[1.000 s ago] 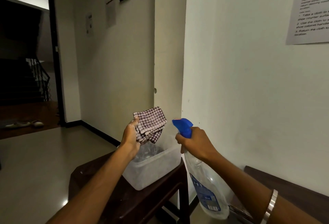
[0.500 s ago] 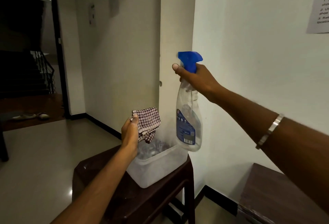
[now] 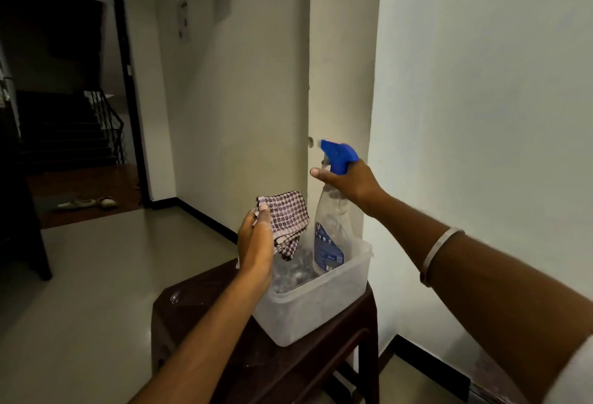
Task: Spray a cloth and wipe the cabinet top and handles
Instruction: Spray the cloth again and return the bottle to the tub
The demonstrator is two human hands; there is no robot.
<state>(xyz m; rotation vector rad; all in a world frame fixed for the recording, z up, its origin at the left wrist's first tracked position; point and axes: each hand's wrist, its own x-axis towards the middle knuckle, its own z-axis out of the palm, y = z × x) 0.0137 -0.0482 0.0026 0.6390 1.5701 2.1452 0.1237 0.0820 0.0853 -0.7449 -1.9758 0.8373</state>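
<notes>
Left hand (image 3: 256, 243) pinched the folded checked cloth (image 3: 287, 222) upright over the clear plastic tub (image 3: 321, 310) on the dark table (image 3: 205, 313), right hand (image 3: 351, 180) wrapped round the spray bottle (image 3: 330, 230) neck, blue nozzle facing left above the cloth, probably so drips fall into the tub.

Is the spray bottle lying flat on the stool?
No, the right hand holds the spray bottle upright, its base inside the plastic tub.
</notes>
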